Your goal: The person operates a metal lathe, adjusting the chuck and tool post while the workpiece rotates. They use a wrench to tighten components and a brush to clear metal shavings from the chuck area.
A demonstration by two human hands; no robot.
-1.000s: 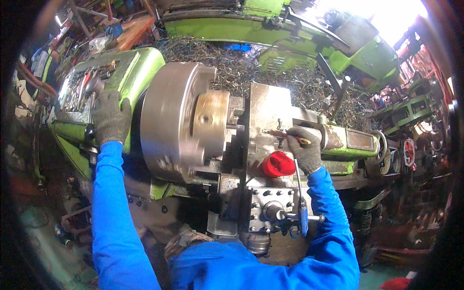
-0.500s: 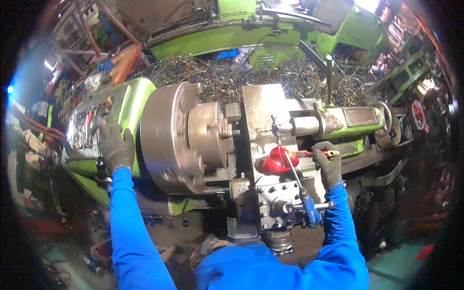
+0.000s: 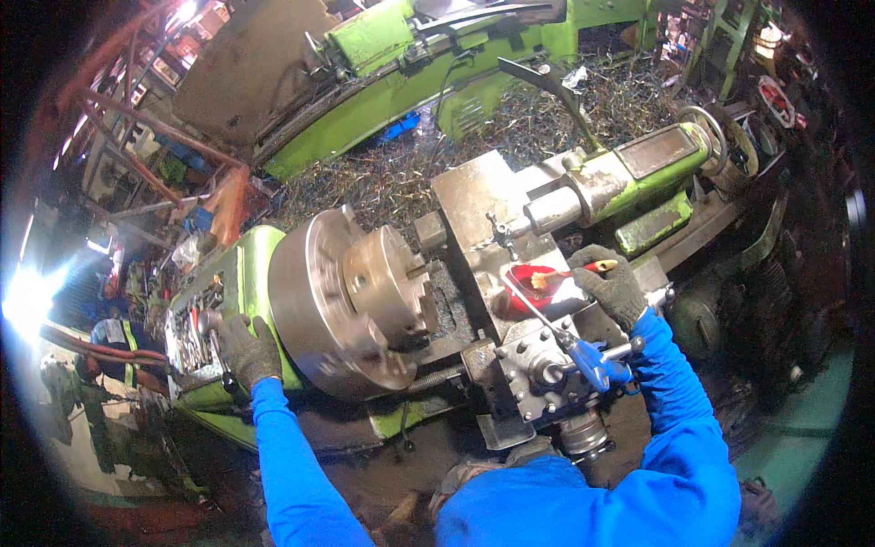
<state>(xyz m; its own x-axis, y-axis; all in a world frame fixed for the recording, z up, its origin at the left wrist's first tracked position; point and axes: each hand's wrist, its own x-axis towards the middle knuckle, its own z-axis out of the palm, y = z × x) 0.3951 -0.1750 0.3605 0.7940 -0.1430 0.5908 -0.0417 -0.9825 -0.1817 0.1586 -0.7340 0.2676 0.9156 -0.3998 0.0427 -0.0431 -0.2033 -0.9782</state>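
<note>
My right hand (image 3: 612, 290), in a dark work glove, is closed round the handle of a paintbrush (image 3: 592, 267). Its bristles are at the red container (image 3: 519, 290), which sits on the lathe's cross slide. My left hand (image 3: 251, 351), gloved too, lies on the green headstock (image 3: 251, 273) with fingers extended, beside a dark lever. Between my hands the large chuck (image 3: 319, 301) looks blurred, as if spinning, with a round metal workpiece (image 3: 383, 278) in it. A blue-handled tool (image 3: 592, 365) with a thin rod lies over the tool post (image 3: 547, 369), below my right hand.
The green tailstock (image 3: 638, 178) with its handwheel (image 3: 715, 141) stands at the far right. Metal shavings (image 3: 355, 187) are heaped behind the lathe. Small tools (image 3: 193, 333) lie on the headstock's left end. A person (image 3: 114, 337) is at the far left, near a bright light.
The view has swung, so the lathe now slants up to the right. The brush's bristles have come over the red container's opening. My left hand stays on the headstock.
</note>
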